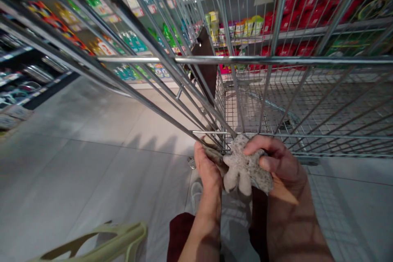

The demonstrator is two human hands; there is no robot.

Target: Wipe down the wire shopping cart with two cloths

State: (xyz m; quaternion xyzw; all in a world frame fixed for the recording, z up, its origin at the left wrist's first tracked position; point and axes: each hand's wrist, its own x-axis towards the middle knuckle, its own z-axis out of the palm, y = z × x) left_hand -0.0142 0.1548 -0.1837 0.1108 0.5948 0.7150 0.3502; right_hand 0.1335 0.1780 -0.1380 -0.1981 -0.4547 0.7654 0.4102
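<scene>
The left grip (pixel 208 172) and the right grip (pixel 278 159) are both clamped on a speckled grey fuzzy glove (pixel 247 168), which sits just near the rim of a wire shopping cart (pixel 310 110). It looks light and limp (it should fold wherever pinched), so its broad palm offers the surest hold. Through the mesh, far shelves (pixel 307 31) carry red packets (pixel 307 8); a pale green plastic basket handle (pixel 123 235) shows near left.
</scene>
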